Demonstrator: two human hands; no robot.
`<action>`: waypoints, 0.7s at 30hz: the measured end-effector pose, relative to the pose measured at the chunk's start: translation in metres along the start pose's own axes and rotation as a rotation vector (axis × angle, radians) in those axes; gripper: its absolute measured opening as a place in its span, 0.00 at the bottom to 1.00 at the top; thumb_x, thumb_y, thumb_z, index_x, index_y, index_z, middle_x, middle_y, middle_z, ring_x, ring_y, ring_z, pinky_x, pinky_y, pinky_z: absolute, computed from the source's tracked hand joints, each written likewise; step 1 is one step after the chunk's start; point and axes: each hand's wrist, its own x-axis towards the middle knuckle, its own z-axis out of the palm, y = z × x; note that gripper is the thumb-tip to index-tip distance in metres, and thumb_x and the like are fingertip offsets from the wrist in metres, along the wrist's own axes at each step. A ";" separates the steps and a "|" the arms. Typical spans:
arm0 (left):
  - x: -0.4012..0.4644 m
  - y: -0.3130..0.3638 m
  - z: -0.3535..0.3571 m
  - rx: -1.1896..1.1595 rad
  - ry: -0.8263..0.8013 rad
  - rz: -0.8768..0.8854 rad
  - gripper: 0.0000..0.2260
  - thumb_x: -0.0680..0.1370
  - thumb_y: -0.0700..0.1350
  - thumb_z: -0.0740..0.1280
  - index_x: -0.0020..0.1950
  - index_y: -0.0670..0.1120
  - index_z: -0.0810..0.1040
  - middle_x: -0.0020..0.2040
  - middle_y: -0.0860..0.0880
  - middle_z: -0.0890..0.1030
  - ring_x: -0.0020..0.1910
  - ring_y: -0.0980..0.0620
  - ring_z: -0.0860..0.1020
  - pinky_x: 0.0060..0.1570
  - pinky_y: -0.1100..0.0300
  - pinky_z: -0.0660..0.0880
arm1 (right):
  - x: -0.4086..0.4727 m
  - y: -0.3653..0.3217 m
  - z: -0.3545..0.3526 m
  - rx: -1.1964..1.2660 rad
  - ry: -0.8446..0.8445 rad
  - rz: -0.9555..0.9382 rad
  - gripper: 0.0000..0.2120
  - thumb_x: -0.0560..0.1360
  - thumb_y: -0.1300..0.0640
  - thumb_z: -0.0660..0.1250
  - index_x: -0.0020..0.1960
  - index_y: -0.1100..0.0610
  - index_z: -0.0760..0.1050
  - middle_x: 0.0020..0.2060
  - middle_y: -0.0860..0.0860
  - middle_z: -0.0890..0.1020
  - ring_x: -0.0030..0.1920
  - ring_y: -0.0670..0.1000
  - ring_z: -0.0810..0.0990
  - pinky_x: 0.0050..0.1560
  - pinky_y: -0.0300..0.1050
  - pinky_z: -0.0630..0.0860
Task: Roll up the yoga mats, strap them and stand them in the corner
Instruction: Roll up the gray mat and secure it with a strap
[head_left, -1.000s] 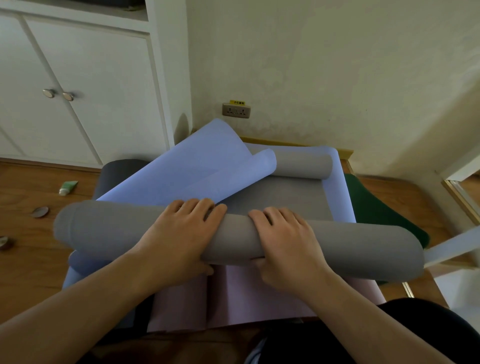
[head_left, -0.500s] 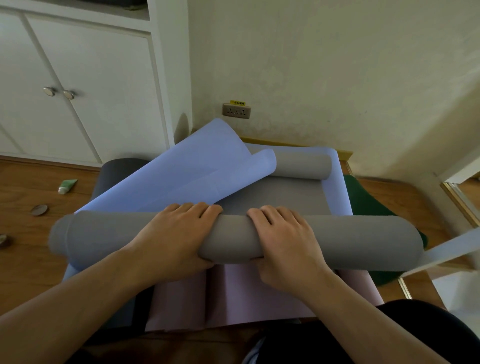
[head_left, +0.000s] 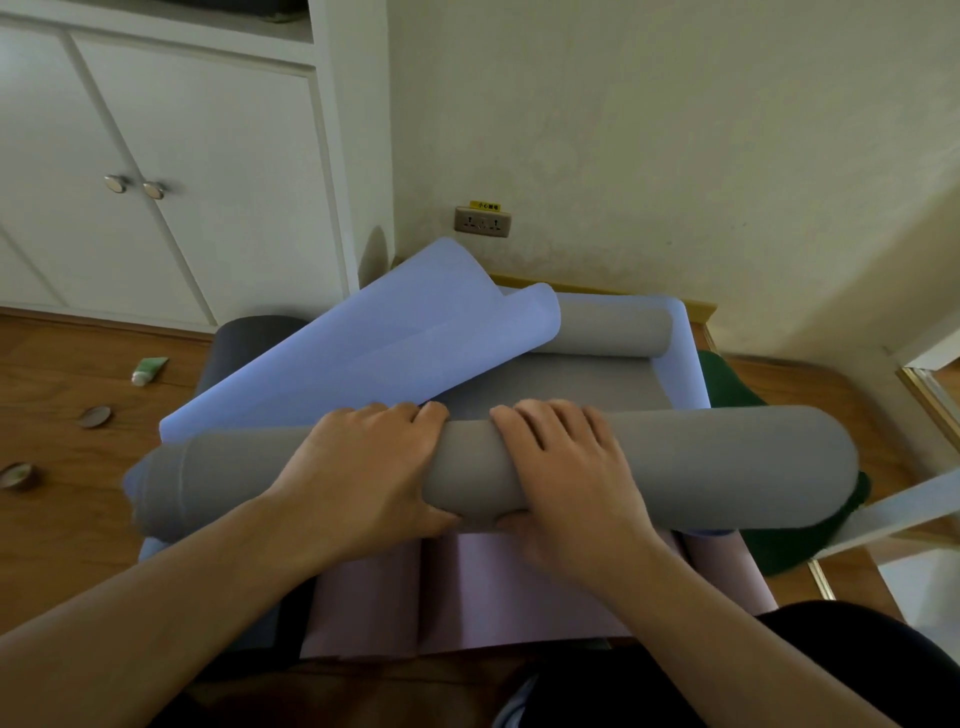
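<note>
A thick roll of grey yoga mat (head_left: 727, 467) lies crosswise in front of me. My left hand (head_left: 363, 467) and my right hand (head_left: 566, 467) lie side by side over its middle, fingers curled over the top and thumbs under the near side. Beyond the roll the flat grey mat (head_left: 561, 384) runs to its curled far end (head_left: 608, 332) near the wall. A light blue mat (head_left: 363, 353) lies beneath and folds up over the left. A pink mat (head_left: 493, 592) shows under my wrists.
A dark green mat (head_left: 737, 384) lies at the right and a dark grey roll (head_left: 249, 338) at the back left. A small tube (head_left: 148, 370) and two round lids (head_left: 94, 416) lie on the wood floor. White cupboard doors (head_left: 182, 182) stand left, a wall socket (head_left: 482, 222) ahead.
The grey roll has turned further away from me and grown a little thicker, with both hands riding on it. The flat grey stretch beyond it is shorter.
</note>
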 end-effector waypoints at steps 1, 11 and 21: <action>-0.001 0.000 -0.007 -0.072 -0.027 -0.010 0.37 0.65 0.81 0.54 0.65 0.61 0.71 0.54 0.59 0.80 0.50 0.57 0.80 0.50 0.53 0.80 | 0.002 0.006 0.000 0.017 0.016 0.003 0.45 0.57 0.47 0.82 0.71 0.52 0.70 0.63 0.50 0.76 0.62 0.58 0.76 0.67 0.57 0.72; -0.028 -0.088 -0.057 -0.788 0.088 -0.328 0.26 0.63 0.76 0.74 0.55 0.65 0.84 0.47 0.60 0.85 0.44 0.57 0.83 0.43 0.54 0.81 | 0.005 0.049 0.001 0.250 0.134 0.211 0.35 0.58 0.53 0.81 0.62 0.44 0.72 0.57 0.40 0.78 0.57 0.51 0.74 0.62 0.50 0.69; -0.015 -0.056 -0.030 -1.447 0.198 -0.555 0.20 0.66 0.55 0.83 0.48 0.44 0.86 0.43 0.48 0.87 0.44 0.50 0.85 0.40 0.57 0.81 | 0.003 0.052 0.002 0.234 0.098 0.336 0.37 0.59 0.54 0.80 0.65 0.45 0.70 0.57 0.44 0.76 0.58 0.55 0.74 0.67 0.56 0.67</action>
